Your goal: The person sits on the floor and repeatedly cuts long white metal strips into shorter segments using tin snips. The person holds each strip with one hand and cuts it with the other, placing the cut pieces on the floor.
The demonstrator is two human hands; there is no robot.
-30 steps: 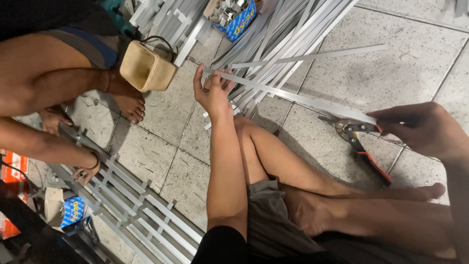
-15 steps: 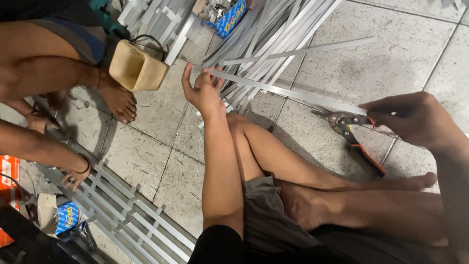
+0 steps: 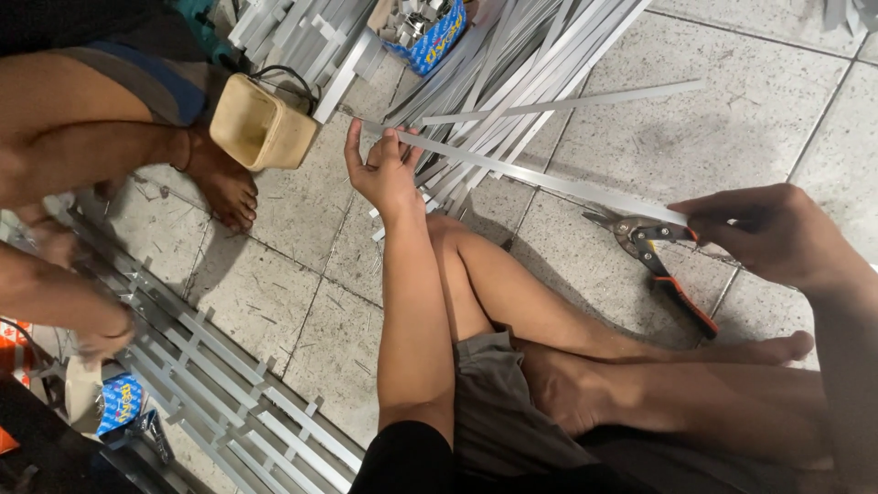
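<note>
At the far left, another person's hand rests on a ladder-like metal frame that lies across the tiled floor. By it sit a tape roll and a small blue box. Above, that person's bare foot stands on the tiles, with a tan plastic cup on its side just beside it.

Further right, the left hand reaches out over the bent knee, fingers curled round one end of a long metal strip; it grasps the strip between thumb and fingertips. Behind it a pile of strips fans out over the floor, and a blue box full of small metal pieces sits at the top edge.

The strip runs slanting down to the right, off the floor, held at both ends. Its far end meets the right hand, which pinches it in closed fingers. Just below that end, snips with orange-and-black handles lie on the tiles, touching neither hand.
</note>
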